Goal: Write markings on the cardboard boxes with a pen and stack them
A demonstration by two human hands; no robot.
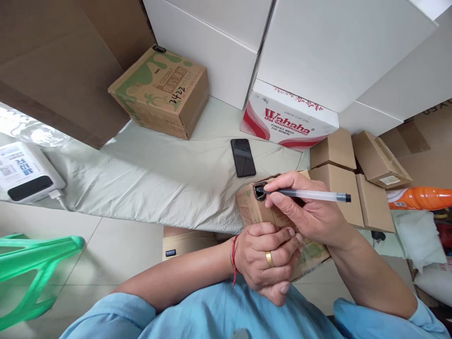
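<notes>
A brown cardboard box lies tilted at the table's front edge, close to my body. My right hand pinches a clear pen with a dark end; its tip is at a dark-rimmed hole in the box's upper left corner. Below it, my left hand rests against the box with its fingers bent and pressed together, a gold ring and a red cord bracelet on it. Whether those fingers grip the box edge is hidden. Just beyond the box, a black phone lies on the cloth.
On the cloth-covered table stand a coconut box and a Wahaha box. Several small brown boxes and an orange bottle are at right. A white device sits left, above a green stool.
</notes>
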